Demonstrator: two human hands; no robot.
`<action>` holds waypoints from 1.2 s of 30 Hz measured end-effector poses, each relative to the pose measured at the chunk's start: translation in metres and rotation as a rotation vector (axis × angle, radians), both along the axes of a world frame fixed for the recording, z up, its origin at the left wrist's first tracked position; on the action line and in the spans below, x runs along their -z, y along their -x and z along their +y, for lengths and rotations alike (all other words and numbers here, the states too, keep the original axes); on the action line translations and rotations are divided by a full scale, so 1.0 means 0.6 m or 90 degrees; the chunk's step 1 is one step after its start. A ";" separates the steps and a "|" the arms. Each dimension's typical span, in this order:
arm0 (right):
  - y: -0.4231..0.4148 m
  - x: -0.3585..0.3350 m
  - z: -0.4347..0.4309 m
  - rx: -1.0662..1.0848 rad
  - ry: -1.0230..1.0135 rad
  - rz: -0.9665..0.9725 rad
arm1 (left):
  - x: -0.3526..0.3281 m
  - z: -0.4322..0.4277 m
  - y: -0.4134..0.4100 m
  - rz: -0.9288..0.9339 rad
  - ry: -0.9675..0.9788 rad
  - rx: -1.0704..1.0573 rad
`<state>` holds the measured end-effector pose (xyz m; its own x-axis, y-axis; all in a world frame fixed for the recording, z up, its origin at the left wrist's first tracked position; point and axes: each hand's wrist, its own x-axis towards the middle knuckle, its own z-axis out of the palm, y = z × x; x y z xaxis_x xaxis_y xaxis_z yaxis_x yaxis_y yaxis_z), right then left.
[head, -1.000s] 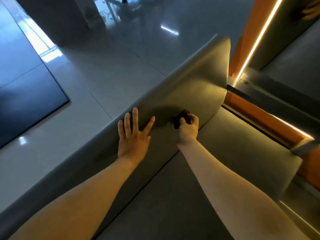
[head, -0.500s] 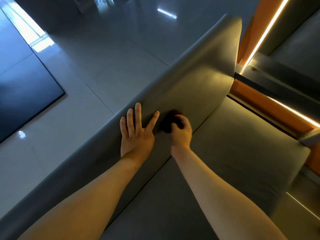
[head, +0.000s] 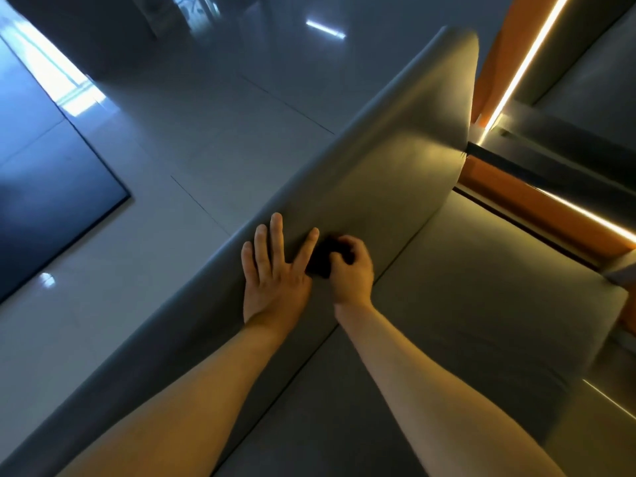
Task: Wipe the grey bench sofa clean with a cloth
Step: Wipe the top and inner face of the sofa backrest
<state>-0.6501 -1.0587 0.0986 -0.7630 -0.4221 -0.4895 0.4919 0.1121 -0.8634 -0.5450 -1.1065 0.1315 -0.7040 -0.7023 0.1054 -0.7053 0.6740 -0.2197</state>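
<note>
**On the sofa (head: 395, 160), rubbing with the cloth (head: 320, 258)**

Up on the sofa's back, near the top edge, my two hands sit side by side. My right hand (head: 352, 273) is curled tight round the dark cloth. The cloth is all bunched up, and I push it on the grey back. My left hand (head: 272, 273) lies flat next to it. Its fingers are straight and spread, and it holds nothing. Its thumb looks like it touches the cloth.

To do this bit well, I think I should press firm but not hard. I should rub in long lines along the back, out to the far end. Each line should go a little over the last one, so no bit gets missed.

The cloth is in a small ball, so it cleans only a small patch. Opening it flat would help.

My left hand is in the way on that side. I should slide it off before I rub there. The seat (head: 481, 304) needs a wipe too, I think.
</note>
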 end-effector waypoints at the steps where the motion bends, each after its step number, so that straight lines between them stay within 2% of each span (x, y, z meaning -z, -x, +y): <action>1: 0.027 0.002 -0.007 0.031 -0.001 0.012 | 0.001 0.000 0.000 0.002 0.002 0.005; 5: 0.097 0.003 -0.032 0.118 -0.026 -0.020 | 0.006 0.000 0.000 0.011 0.020 0.017; 8: 0.047 -0.001 -0.031 0.085 -0.052 0.001 | 0.007 -0.001 -0.001 0.012 0.026 0.010; 13: -0.037 -0.011 0.010 -0.021 0.014 -0.161 | 0.005 -0.001 0.000 -0.004 0.012 0.010; 17: 0.028 -0.001 -0.012 0.037 -0.007 -0.045 | 0.004 -0.001 -0.001 -0.001 0.019 0.017; 21: 0.084 0.017 -0.034 0.099 -0.070 -0.042 | 0.007 -0.001 -0.001 0.008 0.032 0.021; 28: -0.037 0.001 -0.002 -0.022 -0.049 -0.133 | 0.004 0.000 0.002 -0.004 0.035 0.014; 31: -0.049 0.002 0.007 -0.066 -0.056 -0.115 | 0.004 -0.002 0.000 -0.005 0.035 0.018; 34: 0.025 0.008 -0.015 0.017 -0.060 -0.026 | 0.007 -0.002 0.001 -0.003 0.028 0.012; 36: 0.090 0.010 -0.041 0.070 -0.084 -0.035 | 0.009 0.000 0.000 0.004 0.032 0.009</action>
<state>-0.7041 -1.0831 0.0924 -0.7717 -0.2671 -0.5771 0.5535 0.1649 -0.8164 -0.5451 -1.1065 0.1264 -0.7135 -0.6854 0.1455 -0.6968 0.6725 -0.2494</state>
